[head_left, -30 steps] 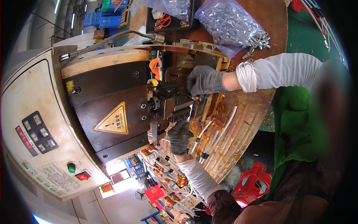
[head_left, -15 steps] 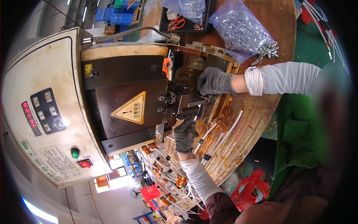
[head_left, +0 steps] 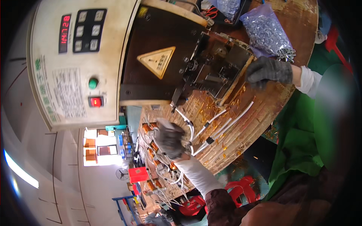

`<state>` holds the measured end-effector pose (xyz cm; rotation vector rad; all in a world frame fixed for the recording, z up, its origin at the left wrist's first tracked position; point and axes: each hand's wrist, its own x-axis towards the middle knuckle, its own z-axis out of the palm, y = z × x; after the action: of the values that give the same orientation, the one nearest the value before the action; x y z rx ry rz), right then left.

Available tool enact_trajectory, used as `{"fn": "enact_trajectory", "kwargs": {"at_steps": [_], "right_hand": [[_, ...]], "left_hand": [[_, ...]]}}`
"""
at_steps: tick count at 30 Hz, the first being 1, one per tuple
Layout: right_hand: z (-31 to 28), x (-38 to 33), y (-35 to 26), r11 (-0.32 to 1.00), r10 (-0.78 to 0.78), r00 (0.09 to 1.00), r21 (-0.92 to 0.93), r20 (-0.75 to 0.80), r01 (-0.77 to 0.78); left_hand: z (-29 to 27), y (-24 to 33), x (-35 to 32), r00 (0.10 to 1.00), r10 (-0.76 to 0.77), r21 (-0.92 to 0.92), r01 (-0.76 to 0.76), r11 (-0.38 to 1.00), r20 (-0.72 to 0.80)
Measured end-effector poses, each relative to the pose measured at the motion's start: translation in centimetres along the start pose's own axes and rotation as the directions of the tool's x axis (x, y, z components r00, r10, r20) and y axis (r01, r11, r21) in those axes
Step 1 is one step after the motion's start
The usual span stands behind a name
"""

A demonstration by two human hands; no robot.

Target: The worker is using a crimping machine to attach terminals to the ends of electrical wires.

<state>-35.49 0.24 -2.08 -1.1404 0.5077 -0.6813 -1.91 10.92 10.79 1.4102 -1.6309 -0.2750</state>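
My left hand point(head_left: 171, 140), in a grey knit glove, is over the cables and copper coils low in the picture. Motion smears its fingers, and a pale patch shows at their tips. My right hand point(head_left: 268, 71), gloved too, is beside the edge of the press tooling point(head_left: 217, 73), near a clear bag of metal terminals point(head_left: 266, 32). Its fingers are bent and drawn together; whatever may be between them is hidden. Neither hand touches the tooling. White cables point(head_left: 235, 119) with black sleeves lie on the worn wooden bench point(head_left: 245, 139).
The press has a cream control box point(head_left: 81, 75) and a dark front with a yellow warning triangle point(head_left: 157, 62). Copper-coloured scraps point(head_left: 222, 113) litter the bench. A black tray point(head_left: 241, 15) holds scissors and another bag. A red stool point(head_left: 241, 190) stands below the bench edge.
My right hand has left the tooling and moved toward the terminal bag. My left hand has drawn away from the tooling toward the coils and cables. The whole view has shifted.
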Motion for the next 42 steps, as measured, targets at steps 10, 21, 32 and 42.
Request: {"fn": "enact_trajectory", "kwargs": {"at_steps": [10,21,32,42], "right_hand": [[1.7,-2.5,4.8,0.984,0.161,0.987,-0.068,-0.029,-0.162],[6.7,1.5,9.2,0.015,-0.394,0.867,-0.941,0.304,0.337],[8.1,1.9,7.7,-0.128,-0.316,0.875,-0.930,0.367,0.344],[7.3,-2.2,6.0,-0.165,-0.304,0.911,-0.957,0.278,0.238]], "left_hand": [[-1.9,-10.3,7.4,0.953,-0.230,0.017,0.237,0.971,-0.195],[4.6,-1.8,-7.6,0.981,0.192,0.294,-0.193,0.936,0.030],[9.6,-2.2,-11.7,0.905,0.219,0.298,-0.336,0.893,0.365],[15.0,-2.6,-10.0,0.773,0.018,0.409,-0.356,0.840,0.634]]}}
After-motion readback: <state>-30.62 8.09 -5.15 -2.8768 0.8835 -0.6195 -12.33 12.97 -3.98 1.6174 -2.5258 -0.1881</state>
